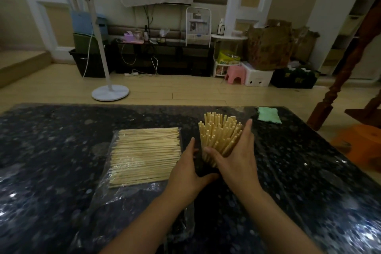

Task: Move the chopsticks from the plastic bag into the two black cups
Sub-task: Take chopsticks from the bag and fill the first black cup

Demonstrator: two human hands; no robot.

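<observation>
Chopsticks [220, 134] upright in black cup [206, 169]; left hand [185, 173], right hand [241, 156] cupping sides, fingers straight.

the tabletop [61, 150] is dark, near black, speckled all over with pale grey flecks. the chopsticks [144, 156] are a pale straw yellow inside a clear plastic bag [107, 181]. a mint green cloth [268, 116] sits at the far edge. beyond it, the floor [185, 90] is light wood planks, with a pink stool [235, 74] and a white fan stand [110, 93].
</observation>
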